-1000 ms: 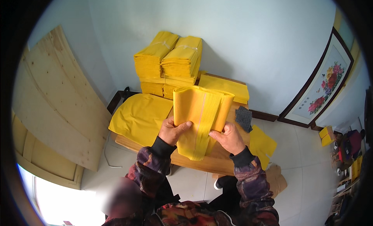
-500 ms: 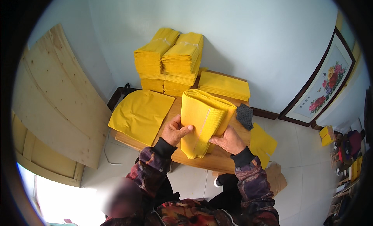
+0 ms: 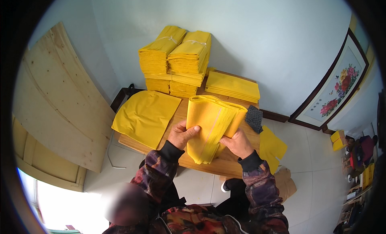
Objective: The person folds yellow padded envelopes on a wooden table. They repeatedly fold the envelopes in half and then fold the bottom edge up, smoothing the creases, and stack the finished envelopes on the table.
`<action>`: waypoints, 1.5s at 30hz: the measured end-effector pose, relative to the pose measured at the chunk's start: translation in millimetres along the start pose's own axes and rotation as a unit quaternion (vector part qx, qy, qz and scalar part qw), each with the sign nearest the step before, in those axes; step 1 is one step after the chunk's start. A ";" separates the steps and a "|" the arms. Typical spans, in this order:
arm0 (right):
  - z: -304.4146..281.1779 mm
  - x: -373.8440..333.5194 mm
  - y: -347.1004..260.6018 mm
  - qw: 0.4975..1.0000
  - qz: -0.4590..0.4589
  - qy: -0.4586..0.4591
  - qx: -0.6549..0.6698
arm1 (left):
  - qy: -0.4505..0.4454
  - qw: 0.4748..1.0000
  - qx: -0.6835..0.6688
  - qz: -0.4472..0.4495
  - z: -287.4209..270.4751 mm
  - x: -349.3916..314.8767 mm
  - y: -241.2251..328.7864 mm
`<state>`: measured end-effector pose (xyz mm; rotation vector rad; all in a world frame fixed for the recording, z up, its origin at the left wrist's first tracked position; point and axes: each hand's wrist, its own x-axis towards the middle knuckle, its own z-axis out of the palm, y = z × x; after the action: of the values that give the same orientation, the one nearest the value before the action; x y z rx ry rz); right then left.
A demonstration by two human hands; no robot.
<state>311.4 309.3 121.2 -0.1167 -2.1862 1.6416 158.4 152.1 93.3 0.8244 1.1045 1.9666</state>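
Note:
Between my hands, above the near part of the wooden table (image 3: pixel 183 158), stands a thick folded bundle of yellow paper sheets (image 3: pixel 200 115). A thin pale string runs down its front, and layered sheet edges show on its right side. My left hand (image 3: pixel 183 135) grips the bundle's left side, thumb across the front and fingers behind, partly hidden. My right hand (image 3: pixel 238 144) is closed on the lower right side, its thumb against the layered edges. Left of the bundle, a wrinkled yellow sheet (image 3: pixel 146 118) lies on the table.
Tied yellow bundles (image 3: pixel 154 60) are stacked at the back, beside a flat yellow pile (image 3: pixel 232 86). A dark grey cloth (image 3: pixel 253 119) lies at the table's right edge. Yellow sheets (image 3: pixel 272 147) and brown paper (image 3: pixel 285 184) are on the right-hand floor. Plywood (image 3: pixel 60 101) leans left.
The bundle has turned slightly, and its layered edges spread wider toward the right. My right hand has shifted a little to the right; my left hand keeps its grip.

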 end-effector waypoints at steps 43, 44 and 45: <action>-11.8 36.6 -51.8 0.816 0.032 -0.240 -0.524 | 0.203 0.707 0.597 0.321 -3.1 -82.3 32.5; -5.6 39.6 -54.2 0.803 0.033 -0.259 -0.536 | 0.152 0.687 0.651 0.286 5.4 -81.4 37.1; 0.5 41.9 -55.0 0.790 0.033 -0.277 -0.547 | 0.105 0.664 0.703 0.233 13.1 -77.2 38.7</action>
<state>282.3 304.7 183.8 -0.0208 -3.3378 0.1831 199.3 79.4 119.5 1.7708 2.8558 1.1785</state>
